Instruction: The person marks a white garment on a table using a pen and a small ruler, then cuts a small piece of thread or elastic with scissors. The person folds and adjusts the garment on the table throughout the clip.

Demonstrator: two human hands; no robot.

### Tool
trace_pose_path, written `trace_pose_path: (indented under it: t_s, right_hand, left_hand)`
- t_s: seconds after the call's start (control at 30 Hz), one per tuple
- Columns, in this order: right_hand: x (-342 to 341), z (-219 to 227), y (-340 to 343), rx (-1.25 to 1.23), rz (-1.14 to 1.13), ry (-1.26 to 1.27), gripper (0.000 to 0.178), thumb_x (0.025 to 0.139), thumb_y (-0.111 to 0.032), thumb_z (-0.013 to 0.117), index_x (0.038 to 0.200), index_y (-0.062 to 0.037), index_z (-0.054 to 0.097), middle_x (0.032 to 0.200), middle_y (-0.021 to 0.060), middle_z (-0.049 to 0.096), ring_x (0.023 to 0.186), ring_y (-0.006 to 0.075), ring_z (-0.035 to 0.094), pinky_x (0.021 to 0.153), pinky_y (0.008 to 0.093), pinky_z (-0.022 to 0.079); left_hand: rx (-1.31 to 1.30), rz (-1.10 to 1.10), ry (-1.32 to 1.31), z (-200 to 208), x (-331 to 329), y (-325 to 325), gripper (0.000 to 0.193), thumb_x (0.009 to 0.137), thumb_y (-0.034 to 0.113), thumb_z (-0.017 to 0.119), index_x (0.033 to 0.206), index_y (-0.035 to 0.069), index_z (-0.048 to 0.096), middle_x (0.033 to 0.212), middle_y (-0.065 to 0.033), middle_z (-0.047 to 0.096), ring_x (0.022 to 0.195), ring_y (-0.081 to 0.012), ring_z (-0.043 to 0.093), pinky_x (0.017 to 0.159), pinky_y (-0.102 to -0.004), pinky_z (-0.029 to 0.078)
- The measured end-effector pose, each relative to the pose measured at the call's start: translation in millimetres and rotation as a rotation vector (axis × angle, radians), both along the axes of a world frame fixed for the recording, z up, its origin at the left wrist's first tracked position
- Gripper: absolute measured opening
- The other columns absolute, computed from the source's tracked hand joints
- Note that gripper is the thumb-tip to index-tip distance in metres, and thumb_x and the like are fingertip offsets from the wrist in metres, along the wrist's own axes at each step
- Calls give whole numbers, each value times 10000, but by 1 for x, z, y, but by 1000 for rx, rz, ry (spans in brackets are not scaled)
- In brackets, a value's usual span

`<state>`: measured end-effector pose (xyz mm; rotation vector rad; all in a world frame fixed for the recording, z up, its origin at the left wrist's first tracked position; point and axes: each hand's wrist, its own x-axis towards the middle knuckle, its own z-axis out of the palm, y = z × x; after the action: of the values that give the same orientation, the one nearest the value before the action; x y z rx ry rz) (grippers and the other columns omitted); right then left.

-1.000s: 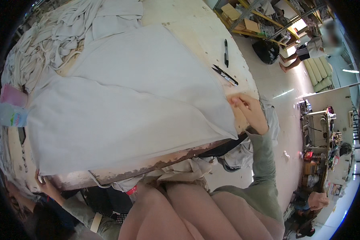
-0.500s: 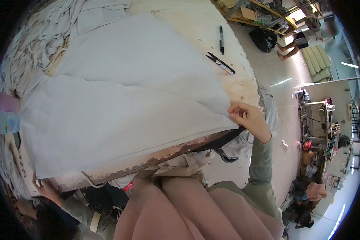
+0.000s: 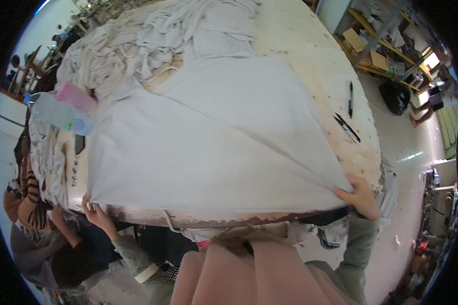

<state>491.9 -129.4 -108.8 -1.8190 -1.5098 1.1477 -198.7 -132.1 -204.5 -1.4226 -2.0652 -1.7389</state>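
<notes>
A large pale grey piece of cloth (image 3: pixel 213 152) lies spread over the worktable, its near edge running along the table's front. At the cloth's near left corner, my left hand (image 3: pixel 99 217) pinches the edge between thumb and fingers. My right hand (image 3: pixel 362 197) grips the near right corner, its thumb and fingers closed on the fabric. Between the two hands the near edge is drawn fairly straight. A slanting fold runs across the cloth from its upper left towards my right hand.
On the table (image 3: pixel 300 35) lie a black pen (image 3: pixel 350 99) and small thread snips (image 3: pixel 347 127), right of the cloth. Crumpled pale fabric (image 3: pixel 132 51) heaps at the back left, near a water bottle (image 3: pixel 61 114) and pink cup (image 3: pixel 76 96). A co-worker's hand (image 3: pixel 58 218) is left of mine.
The view has swung left, showing more of the bottle and a co-worker. The cloth's near edge now looks straighter, while both hands keep hold of its corners.
</notes>
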Motion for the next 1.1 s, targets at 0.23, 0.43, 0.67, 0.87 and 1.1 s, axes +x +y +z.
trace_pose_path:
  t_s: [0.23,0.43,0.67,0.87,1.1]
  right_hand:
    - [141,18,-62,-120,-45,463,395,788,-260,708,1061,-13,564,988,106,602,834,216,606,730,339,492]
    - [126,-23,-29,191,-333,172,499,930,-349,536,1339,-73,461,1249,148,575,1152,342,550,952,429,470]
    - [-59,-110,-9,322,223,-597,1114,734,-455,763,1466,55,95,1500,281,197,1395,429,183,1149,461,158]
    - [-135,-77,-28,607,469,395,1203,720,-367,807,1474,28,-43,1539,252,-36,1429,401,3,1161,444,88]
    - [-4,-72,-39,618,459,367,575,772,-389,701,1228,-73,551,1234,220,504,1135,378,512,981,421,399]
  left_hand:
    - [128,-102,-84,62,27,-51,165,872,15,558,1034,-8,570,1043,-46,559,962,-155,538,899,-291,420]
    - [-85,-176,-157,98,50,-18,295,857,40,546,1140,-39,569,1060,-79,589,956,-151,554,888,-265,425]
    - [-736,-128,316,46,168,35,604,717,176,746,1261,18,535,1236,-235,519,1135,-418,493,964,-471,370]
    - [-527,-1112,69,98,319,-3,688,720,251,783,1275,-25,486,1229,-226,547,1114,-337,543,950,-402,431]
    - [-585,-2110,95,157,370,63,481,876,369,632,1252,75,575,1226,-146,573,1141,-320,538,938,-371,439]
